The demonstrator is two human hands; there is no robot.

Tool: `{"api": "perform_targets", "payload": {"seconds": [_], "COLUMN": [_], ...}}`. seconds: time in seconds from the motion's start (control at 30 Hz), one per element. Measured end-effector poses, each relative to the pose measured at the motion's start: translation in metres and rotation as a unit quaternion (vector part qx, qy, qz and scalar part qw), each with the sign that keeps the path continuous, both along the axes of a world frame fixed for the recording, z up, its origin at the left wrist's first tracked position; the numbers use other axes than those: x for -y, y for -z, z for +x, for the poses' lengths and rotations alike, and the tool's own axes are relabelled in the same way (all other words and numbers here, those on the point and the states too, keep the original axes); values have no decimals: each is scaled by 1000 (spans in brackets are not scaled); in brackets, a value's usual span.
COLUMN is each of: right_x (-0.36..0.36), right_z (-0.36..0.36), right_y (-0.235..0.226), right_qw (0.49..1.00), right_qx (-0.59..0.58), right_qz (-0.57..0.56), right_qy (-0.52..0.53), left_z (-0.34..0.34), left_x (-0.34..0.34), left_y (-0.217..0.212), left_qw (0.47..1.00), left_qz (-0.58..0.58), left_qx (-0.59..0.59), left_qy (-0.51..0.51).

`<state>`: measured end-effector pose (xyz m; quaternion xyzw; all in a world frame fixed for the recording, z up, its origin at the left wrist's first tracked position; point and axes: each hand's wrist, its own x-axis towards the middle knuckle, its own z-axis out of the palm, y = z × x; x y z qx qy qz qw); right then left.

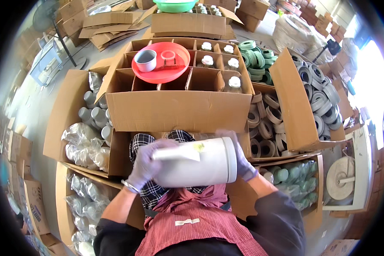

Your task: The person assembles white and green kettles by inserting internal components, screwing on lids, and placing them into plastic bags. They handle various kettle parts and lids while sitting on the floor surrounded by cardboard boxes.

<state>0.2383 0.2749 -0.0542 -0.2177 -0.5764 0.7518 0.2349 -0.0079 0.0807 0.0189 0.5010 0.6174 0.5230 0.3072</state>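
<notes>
A large pale grey cylinder, apparently a flask casing, lies sideways above my lap, with a darker grey ring round its right end. My gloved left hand is closed at its left end, over a white strip; I cannot tell whether that is a handle or a label. On the right end rests my gloved right hand, curled round the rim, its fingertips partly hidden and blurred. Just beyond the cylinder stands a divided cardboard box. A red basin sits on its dividers, carrying a grey cup.
Several white-capped bottles stand in the divided box's right compartments. Open boxes at the right hold grey rings and green rings. At the left are grey cups and plastic-wrapped parts. A fan stands far left.
</notes>
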Motion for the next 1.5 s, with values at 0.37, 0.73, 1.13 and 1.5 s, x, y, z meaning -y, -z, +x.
{"api": "perform_targets", "payload": {"seconds": [0.37, 0.73, 1.13, 1.5], "right_x": [-9, 5, 24, -26], "right_z": [-16, -49, -89, -210], "right_y": [5, -60, -80, -108], "right_qw": [970, 944, 978, 819], "right_qx": [49, 75, 30, 39], "right_qz": [-239, -320, -206, 572], "right_qy": [16, 29, -5, 22], "left_z": [-2, 6, -13, -58], "left_x": [-5, 2, 32, 82], "left_y": [-5, -21, -11, 43], "left_qw": [983, 934, 974, 895], "left_qz": [121, 150, 71, 97], "left_qx": [-141, -323, -60, 234], "left_qy": [10, -41, -204, -367]}}
